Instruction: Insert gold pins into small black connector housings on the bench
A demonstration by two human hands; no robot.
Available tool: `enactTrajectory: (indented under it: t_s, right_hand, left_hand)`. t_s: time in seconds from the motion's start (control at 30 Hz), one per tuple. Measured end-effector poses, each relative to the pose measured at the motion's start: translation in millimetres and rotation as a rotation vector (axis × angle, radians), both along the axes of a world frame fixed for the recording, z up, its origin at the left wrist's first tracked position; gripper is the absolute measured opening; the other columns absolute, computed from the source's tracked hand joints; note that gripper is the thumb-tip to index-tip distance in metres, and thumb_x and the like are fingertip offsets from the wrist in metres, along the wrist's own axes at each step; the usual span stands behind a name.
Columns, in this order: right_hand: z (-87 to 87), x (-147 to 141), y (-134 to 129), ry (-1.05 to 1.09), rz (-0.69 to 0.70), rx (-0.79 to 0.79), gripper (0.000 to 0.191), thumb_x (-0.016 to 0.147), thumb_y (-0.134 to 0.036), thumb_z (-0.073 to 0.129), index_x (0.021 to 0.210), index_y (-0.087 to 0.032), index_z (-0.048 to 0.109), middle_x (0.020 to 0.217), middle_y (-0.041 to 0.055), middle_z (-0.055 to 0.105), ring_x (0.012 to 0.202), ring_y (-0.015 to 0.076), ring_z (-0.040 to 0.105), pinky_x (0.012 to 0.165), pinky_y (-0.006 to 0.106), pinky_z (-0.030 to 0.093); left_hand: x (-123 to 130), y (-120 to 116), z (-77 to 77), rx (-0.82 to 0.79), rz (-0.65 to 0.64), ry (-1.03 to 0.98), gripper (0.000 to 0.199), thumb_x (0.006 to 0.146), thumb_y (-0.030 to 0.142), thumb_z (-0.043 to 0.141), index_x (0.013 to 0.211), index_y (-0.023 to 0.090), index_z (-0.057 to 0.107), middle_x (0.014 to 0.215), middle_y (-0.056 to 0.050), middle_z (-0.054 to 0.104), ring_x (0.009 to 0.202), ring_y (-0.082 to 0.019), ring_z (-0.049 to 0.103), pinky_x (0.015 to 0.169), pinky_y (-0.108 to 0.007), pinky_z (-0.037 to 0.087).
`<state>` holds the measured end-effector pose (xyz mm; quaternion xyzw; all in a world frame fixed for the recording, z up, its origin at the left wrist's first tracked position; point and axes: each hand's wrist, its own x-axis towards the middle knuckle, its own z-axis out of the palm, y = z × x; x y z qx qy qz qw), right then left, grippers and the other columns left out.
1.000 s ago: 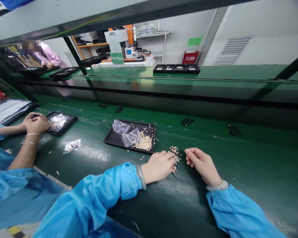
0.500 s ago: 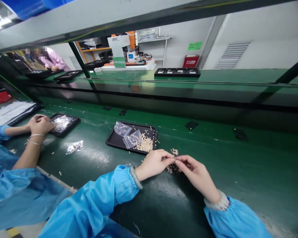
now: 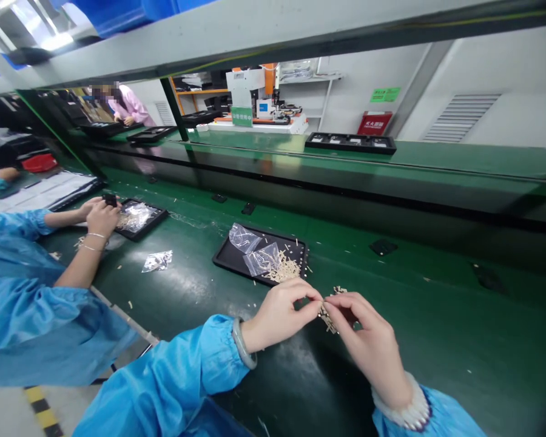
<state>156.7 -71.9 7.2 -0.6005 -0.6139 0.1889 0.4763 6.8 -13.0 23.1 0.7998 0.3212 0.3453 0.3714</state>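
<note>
My left hand (image 3: 289, 309) and my right hand (image 3: 364, 331) meet fingertip to fingertip over the green bench (image 3: 441, 315). Each pinches thumb against forefinger; whatever lies between the tips is too small to make out. Right under the fingers is a pile of small beige and dark strips (image 3: 330, 325), partly covered by my hands. Just beyond my left hand lies a black tray (image 3: 230, 258). It holds a heap of small beige strips (image 3: 284, 267) at its right end and two clear plastic bags (image 3: 261, 260).
At the left a co-worker in a blue sleeve holds a small black part (image 3: 110, 199) by another black tray (image 3: 152, 227). A clear bag (image 3: 158, 261) lies between us. Flat black pieces (image 3: 383, 247) lie along the back. A grey shelf beam (image 3: 264, 36) crosses overhead.
The view has shifted, so the bench items sit further right. My hands stay pinched together above the strips. The co-worker's hands now show a black part.
</note>
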Motion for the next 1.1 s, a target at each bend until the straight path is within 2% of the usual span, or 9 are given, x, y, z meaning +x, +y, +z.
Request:
enactTrajectory:
  t_s: [0.2,0.3,0.43,0.57,0.67,0.73,0.87,1.0,1.1]
  right_hand:
    - [10.4,-7,9,-0.279,0.102,0.092,0.013,0.083,-0.022,0.053,0.092,-0.023,0.063,0.088,0.0058,0.063,0.075,0.0174,0.06,0.068,0.028,0.046]
    - [14.6,-13,15,-0.351,0.099,0.098,0.012,0.083,-0.023,0.052,0.087,-0.023,0.063,0.084,0.0041,0.065,0.073,0.0169,0.061,0.068,0.028,0.045]
    - [13.1,-19,27,-0.287,0.094,0.053,0.013,0.084,-0.026,0.048,0.08,-0.022,0.06,0.078,0.003,0.064,0.065,0.0145,0.059,0.061,0.025,0.045]
    - [8.1,-11,47,-0.131,-0.047,-0.039,0.018,0.082,-0.036,0.049,0.079,-0.02,0.059,0.066,0.0,0.062,0.055,0.0133,0.058,0.053,0.023,0.045]
    - [3.8,-6,61,-0.159,-0.095,-0.116,0.024,0.08,-0.042,0.052,0.076,-0.021,0.06,0.066,0.0007,0.065,0.057,0.0154,0.061,0.055,0.025,0.047]
    - [-0.4,-7,67,-0.256,-0.068,-0.176,0.021,0.081,-0.04,0.051,0.079,-0.022,0.061,0.071,0.001,0.068,0.061,0.0175,0.063,0.058,0.028,0.048]
    - [-9.3,-18,73,-0.373,0.052,-0.194,0.026,0.083,-0.023,0.044,0.104,-0.023,0.059,0.098,0.0035,0.069,0.082,0.0212,0.066,0.073,0.034,0.05]
    - [-6.9,-23,71,-0.297,0.13,-0.031,0.023,0.087,-0.021,0.041,0.101,-0.021,0.06,0.104,0.0052,0.065,0.096,0.0194,0.061,0.084,0.033,0.047]
    - [0.8,-26,66,-0.24,0.138,0.091,0.018,0.087,-0.023,0.045,0.098,-0.02,0.059,0.097,0.0058,0.063,0.089,0.0171,0.06,0.075,0.028,0.049]
  left_hand:
    - [-21,9,1.8,0.428,0.035,0.168,0.02,0.086,0.019,0.046,0.086,0.018,0.065,0.086,-0.002,0.063,0.083,-0.013,0.055,0.077,-0.026,0.046]
    - [-27,12,0.4,0.508,0.031,0.207,0.021,0.086,0.018,0.044,0.087,0.018,0.065,0.085,-0.003,0.063,0.083,-0.015,0.054,0.077,-0.028,0.045]
    - [-28,17,-2.2,0.246,0.048,0.015,0.016,0.084,0.017,0.048,0.083,0.017,0.064,0.083,-0.003,0.063,0.082,-0.014,0.056,0.078,-0.028,0.045]
    - [-31,27,-6.9,-0.177,0.1,-0.181,0.015,0.082,0.025,0.052,0.078,0.015,0.061,0.077,-0.003,0.061,0.071,-0.012,0.055,0.064,-0.023,0.044]
    - [-35,35,-12.8,-0.365,0.161,-0.242,0.016,0.079,0.029,0.056,0.075,0.014,0.06,0.073,-0.001,0.06,0.067,-0.012,0.053,0.065,-0.024,0.043]
    - [-36,40,-16.7,-0.415,0.169,-0.252,0.016,0.077,0.029,0.058,0.074,0.014,0.06,0.071,-0.001,0.06,0.067,-0.011,0.053,0.067,-0.024,0.043]
    - [-36,43,-22.1,-0.445,0.166,-0.261,0.017,0.076,0.03,0.058,0.074,0.014,0.061,0.071,0.0,0.059,0.065,-0.011,0.051,0.065,-0.024,0.041]
    - [-36,44,-24.4,-0.451,0.195,-0.25,0.018,0.076,0.031,0.059,0.074,0.014,0.062,0.069,0.0,0.06,0.063,-0.011,0.051,0.064,-0.023,0.041]
    - [-36,44,-25.4,-0.461,0.216,-0.248,0.019,0.075,0.032,0.059,0.074,0.013,0.063,0.07,0.0,0.061,0.063,-0.011,0.052,0.063,-0.023,0.043]
